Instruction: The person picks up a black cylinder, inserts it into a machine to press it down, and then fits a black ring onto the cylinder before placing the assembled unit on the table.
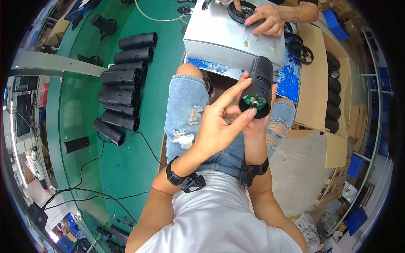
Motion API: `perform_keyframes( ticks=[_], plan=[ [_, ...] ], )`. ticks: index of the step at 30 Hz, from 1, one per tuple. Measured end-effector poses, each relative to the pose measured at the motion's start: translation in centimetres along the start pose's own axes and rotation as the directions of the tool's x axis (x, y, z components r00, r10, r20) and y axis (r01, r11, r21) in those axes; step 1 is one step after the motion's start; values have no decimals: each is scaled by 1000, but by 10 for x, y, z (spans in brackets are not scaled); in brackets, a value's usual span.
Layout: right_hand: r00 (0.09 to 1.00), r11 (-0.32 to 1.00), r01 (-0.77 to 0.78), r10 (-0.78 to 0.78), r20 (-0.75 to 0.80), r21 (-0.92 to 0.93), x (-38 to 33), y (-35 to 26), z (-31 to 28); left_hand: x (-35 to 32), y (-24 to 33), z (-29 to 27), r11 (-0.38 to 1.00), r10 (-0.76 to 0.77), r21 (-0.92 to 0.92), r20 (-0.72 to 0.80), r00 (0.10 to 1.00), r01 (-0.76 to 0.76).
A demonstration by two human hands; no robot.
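A black cylindrical housing (260, 75) with vent slots is held up over my lap, its open end tilted toward me. Inside that end shows a green circuit board (260, 99) with a small metal post at its middle. My left hand (214, 124) grips the housing from the left, its thumb at the lower rim by the board and its fingers along the side. From beneath and the right, my right hand (254, 127) is wrapped round the same housing; most of its fingers are hidden behind it.
Several similar black housings (120, 76) lie in a row on the green table (139, 168) at left, with black cables (101, 157). Ahead, a co-worker's hands (270, 19) work on a round black part (236, 14) over a white box (228, 36). A cardboard box (311, 90) of black cylinders stands right.
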State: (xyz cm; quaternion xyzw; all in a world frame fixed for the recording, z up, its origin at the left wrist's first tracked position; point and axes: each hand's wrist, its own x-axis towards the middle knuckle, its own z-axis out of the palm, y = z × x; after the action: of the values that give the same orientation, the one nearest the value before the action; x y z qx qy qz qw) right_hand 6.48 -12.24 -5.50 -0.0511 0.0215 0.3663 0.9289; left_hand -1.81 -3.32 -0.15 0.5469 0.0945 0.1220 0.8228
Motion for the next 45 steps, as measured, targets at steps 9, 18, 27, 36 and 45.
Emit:
perform_keyframes(
  ticks=[9, 18, 27, 36, 45],
  plan=[
    [989, 1000, -22, 21, 147, 7, -1, -7, -5, 3, 1, -13, 893, 142, 429, 21, 990, -138],
    [997, 975, 50, -35, 71, -218, -3, -9, -4, 1, 5, -15, 988, -1, 153, -51, 999, 9],
    [967, 802, 232, -253, 38, -551, -13, -24, -3, 7, -20, -25, 998, -47, -38, 144, 988, 53],
    [940, 689, 283, -338, 50, -668, -10, -20, 7, 9, -24, -40, 998, -49, -22, 115, 992, 52],
    [930, 618, 360, -298, 216, -699, -10, -43, 35, 43, -11, -41, 906, 268, 275, 213, 940, -321]
  ],
)
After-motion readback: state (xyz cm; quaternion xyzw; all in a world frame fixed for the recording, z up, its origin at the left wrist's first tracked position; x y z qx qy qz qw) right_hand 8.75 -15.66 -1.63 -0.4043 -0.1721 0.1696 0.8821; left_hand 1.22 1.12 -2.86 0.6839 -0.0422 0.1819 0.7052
